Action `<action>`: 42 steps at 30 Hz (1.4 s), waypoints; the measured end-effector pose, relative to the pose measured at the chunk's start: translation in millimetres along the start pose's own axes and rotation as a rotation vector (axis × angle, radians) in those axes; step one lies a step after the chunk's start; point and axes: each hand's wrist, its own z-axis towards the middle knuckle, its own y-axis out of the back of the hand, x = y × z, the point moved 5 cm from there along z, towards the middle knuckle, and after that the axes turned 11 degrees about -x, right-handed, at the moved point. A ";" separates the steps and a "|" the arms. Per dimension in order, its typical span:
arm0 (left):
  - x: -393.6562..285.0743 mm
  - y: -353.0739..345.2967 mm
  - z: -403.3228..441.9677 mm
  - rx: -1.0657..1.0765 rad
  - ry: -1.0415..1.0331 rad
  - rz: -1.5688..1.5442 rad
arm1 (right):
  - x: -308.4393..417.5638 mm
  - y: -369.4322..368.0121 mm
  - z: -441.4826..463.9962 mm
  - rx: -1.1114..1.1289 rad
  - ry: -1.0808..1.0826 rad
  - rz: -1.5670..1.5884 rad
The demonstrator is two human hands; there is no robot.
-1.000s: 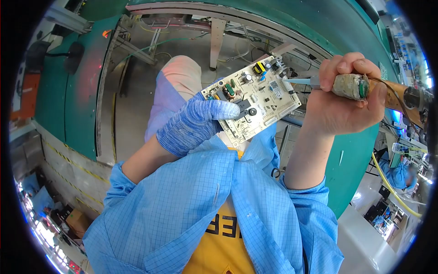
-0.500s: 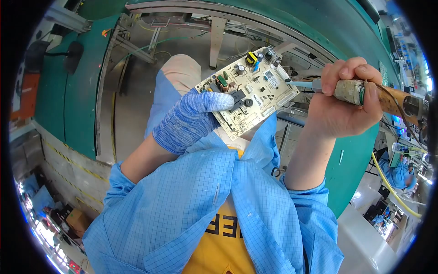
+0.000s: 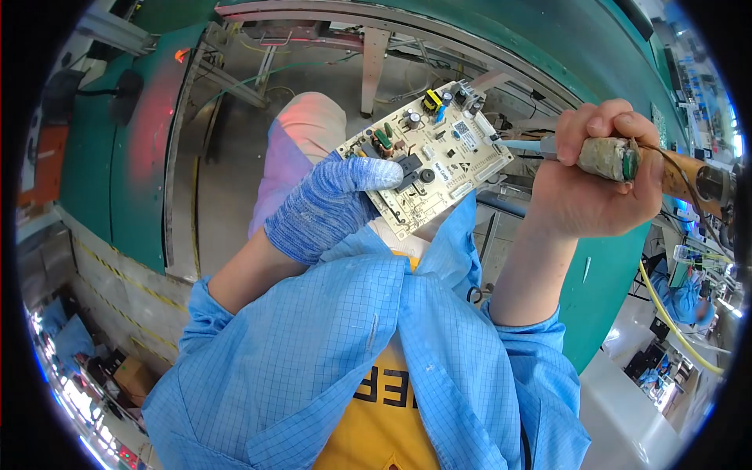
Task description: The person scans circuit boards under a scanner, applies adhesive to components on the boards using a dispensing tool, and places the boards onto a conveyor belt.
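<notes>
In the upper left of the frame, a green tabletop (image 3: 86, 164) carried a patch of red light along its right side. Toward the centre came the left grip (image 3: 321, 207), in a blue knitted glove, which was clamped on the lower left edge of a circuit board (image 3: 482, 160); its thumb pressed flat on top near a black component (image 3: 408, 166), the other fingers hidden beneath. The board lay tilted just above the centre of the frame, components facing up, held clear of any surface. At its right edge ended the pale tip of a tool (image 3: 601, 159); whether the two touched could not be told. Right of centre, the bare right grip (image 3: 589, 200) was curled tightly around the tool's wrapped handle. Farther right, a yellow hose (image 3: 666, 317) curved downward, near a person in blue (image 3: 681, 301).
</notes>
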 end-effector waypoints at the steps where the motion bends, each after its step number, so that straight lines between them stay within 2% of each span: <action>1: -0.4 -2.0 0.4 0.006 -0.001 -0.024 | 0.0 0.3 0.0 0.023 -0.007 0.019; 8: -10.3 1.3 7.7 -0.006 0.001 -0.122 | -0.3 -0.1 3.9 0.145 -0.059 0.097; 11: -27.7 0.5 16.8 0.066 -0.116 -0.048 | 11.3 8.4 4.8 0.157 -0.079 0.098; 12: -46.8 -6.5 9.8 0.086 -0.180 0.027 | 15.2 11.2 5.9 0.121 -0.090 0.114; 14: -67.2 4.9 20.8 0.052 -0.246 -0.095 | 19.3 15.1 8.6 0.037 -0.129 0.153; 15: -91.3 -0.8 16.5 0.137 -0.281 -0.079 | 21.9 18.5 11.8 -0.012 -0.152 0.170; 17: -135.9 27.1 24.3 0.044 -0.411 0.113 | 25.0 31.0 11.5 -0.095 -0.186 0.198; 18: -162.2 31.3 23.4 0.003 -0.585 0.146 | 25.2 37.9 12.5 -0.083 -0.222 0.249; 21: -248.1 76.2 39.3 -0.098 -0.831 0.089 | 16.7 61.7 11.9 -0.100 -0.298 0.361; 23: -305.4 105.8 39.5 -0.394 -1.074 0.341 | 11.2 76.0 10.0 -0.128 -0.331 0.415; 25: -351.0 138.5 44.7 -0.652 -1.289 0.535 | -2.2 99.1 0.3 -0.412 -0.509 0.409; 26: -373.6 156.5 42.7 -0.871 -1.366 0.796 | -3.4 101.7 -1.9 -0.411 -0.478 0.420; 27: -393.6 166.9 39.5 -1.075 -1.428 1.055 | -8.9 111.8 -10.2 -0.539 -0.580 0.414; 28: -405.3 169.5 33.6 -1.302 -1.400 1.268 | -12.3 124.2 -19.0 -0.667 -0.669 0.409; 29: -419.5 184.5 33.4 -1.273 -1.415 1.359 | -16.0 139.8 -25.8 -0.667 -0.683 0.383; 30: -423.3 184.1 24.0 -1.488 -1.216 1.420 | -17.8 154.5 -28.9 -0.667 -0.700 0.355; 32: -432.6 211.5 24.6 -1.618 -1.166 1.457 | -20.8 169.2 -39.0 -0.808 -0.715 0.250; 34: -431.8 223.0 29.8 -1.681 -0.952 1.540 | -22.1 184.3 -41.6 -0.873 -0.740 0.089; 37: -425.5 222.5 38.0 -1.701 -0.897 1.597 | -29.0 194.8 -40.7 -0.891 -0.747 -0.026; 39: -420.4 210.8 45.8 -1.858 -1.099 1.646 | -30.6 193.6 -37.0 -0.862 -0.786 -0.144; 40: -420.8 213.4 66.5 -1.858 -1.164 1.712 | -33.2 195.6 -33.3 -0.837 -0.777 -0.193; 42: -386.5 149.0 92.0 -1.527 -1.522 1.690 | -35.8 193.0 -20.4 -0.766 -0.688 -0.328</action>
